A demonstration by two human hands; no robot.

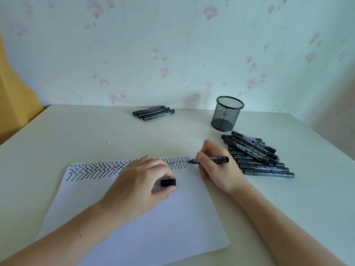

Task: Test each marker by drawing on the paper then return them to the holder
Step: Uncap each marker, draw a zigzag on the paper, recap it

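A white sheet of paper (146, 223) lies in front of me, with rows of black zigzag strokes (92, 169) along its far edge. My right hand (215, 167) grips an uncapped black marker (219, 159), its tip touching the paper's far right corner. My left hand (142, 181) rests on the paper and holds the marker's black cap (168, 182) between thumb and fingers. The black mesh holder (226, 114) stands empty at the back right. A pile of several black markers (257, 156) lies right of my right hand. Three more markers (153, 112) lie side by side at the back.
The pale table (57, 141) ends at a floral wallpapered wall (172, 54) behind. A yellow object (15, 104) stands beyond the table's left edge. Small ink dots (159, 148) mark the tabletop just past the paper.
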